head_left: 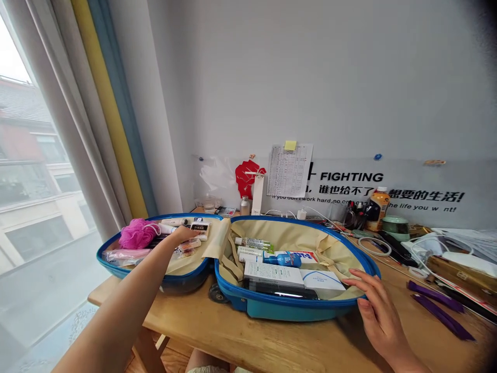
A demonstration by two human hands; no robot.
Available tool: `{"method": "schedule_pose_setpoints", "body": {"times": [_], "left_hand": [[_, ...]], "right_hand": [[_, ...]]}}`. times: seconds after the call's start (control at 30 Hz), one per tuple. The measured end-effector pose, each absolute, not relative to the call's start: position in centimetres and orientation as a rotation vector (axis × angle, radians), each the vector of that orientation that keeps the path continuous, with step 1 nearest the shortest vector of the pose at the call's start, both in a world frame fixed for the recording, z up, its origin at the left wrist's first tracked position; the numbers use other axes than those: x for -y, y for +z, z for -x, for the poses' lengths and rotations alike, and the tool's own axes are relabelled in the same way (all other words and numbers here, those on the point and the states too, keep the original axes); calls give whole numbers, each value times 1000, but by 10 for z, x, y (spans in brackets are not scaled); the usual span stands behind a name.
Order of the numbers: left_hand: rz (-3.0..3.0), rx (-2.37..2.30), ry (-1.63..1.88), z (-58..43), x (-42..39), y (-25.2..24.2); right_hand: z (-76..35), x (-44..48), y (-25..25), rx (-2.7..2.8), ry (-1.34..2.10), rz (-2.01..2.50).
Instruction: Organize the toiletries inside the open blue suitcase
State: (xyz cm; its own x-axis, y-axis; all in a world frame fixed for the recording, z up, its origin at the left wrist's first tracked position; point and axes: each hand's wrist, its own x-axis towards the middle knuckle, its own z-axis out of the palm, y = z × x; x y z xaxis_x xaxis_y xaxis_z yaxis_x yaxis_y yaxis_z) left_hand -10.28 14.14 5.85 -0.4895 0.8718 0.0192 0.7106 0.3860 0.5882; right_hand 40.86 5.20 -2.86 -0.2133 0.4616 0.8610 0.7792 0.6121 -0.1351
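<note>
An open blue suitcase (305, 309) with a cream lining lies on the wooden table, its two halves side by side. My left hand (185, 236) reaches into the left half, its fingers closed at the near left edge of a pack of cotton swabs (202, 230); the fingertips are partly hidden. Around it are a pink bath puff (136, 233) and several small items. My right hand (375, 303) is open, fingers spread, at the right rim. In the right half lie a blue bottle (282, 259), white boxes (272, 272), a toothpaste box (308, 257) and tubes.
Purple strips (442, 316) lie on the table (287, 344) at the right. Behind them are cables, an orange-labelled bottle (377, 209), a green jar (395, 226) and a brown box (458, 273). The wall stands close behind; a curtained window is on the left.
</note>
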Motion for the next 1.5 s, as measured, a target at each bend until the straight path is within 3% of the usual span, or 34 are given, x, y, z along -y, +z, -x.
{"method": "schedule_pose_setpoints", "body": {"times": [0.3, 0.5, 0.67, 1.07, 1.33, 1.5], "left_hand": [[-1348, -1954, 1073, 7, -132, 118], [-1550, -1415, 692, -122, -98, 114], [-1726, -1260, 407, -181, -78, 95], [-2189, -1268, 102, -195, -78, 67], [-2320, -1207, 181, -192, -75, 69], [-2303, -1389, 424, -144, -92, 91]], "right_hand": [[-409, -54, -31, 1855, -424, 978], [-410, -53, -31, 1854, -398, 985], [-410, -54, -32, 1840, -401, 1001], [-409, -52, -28, 1849, -412, 986], [-410, -53, -29, 1856, -421, 993], [-411, -54, -31, 1843, -426, 987]]}}
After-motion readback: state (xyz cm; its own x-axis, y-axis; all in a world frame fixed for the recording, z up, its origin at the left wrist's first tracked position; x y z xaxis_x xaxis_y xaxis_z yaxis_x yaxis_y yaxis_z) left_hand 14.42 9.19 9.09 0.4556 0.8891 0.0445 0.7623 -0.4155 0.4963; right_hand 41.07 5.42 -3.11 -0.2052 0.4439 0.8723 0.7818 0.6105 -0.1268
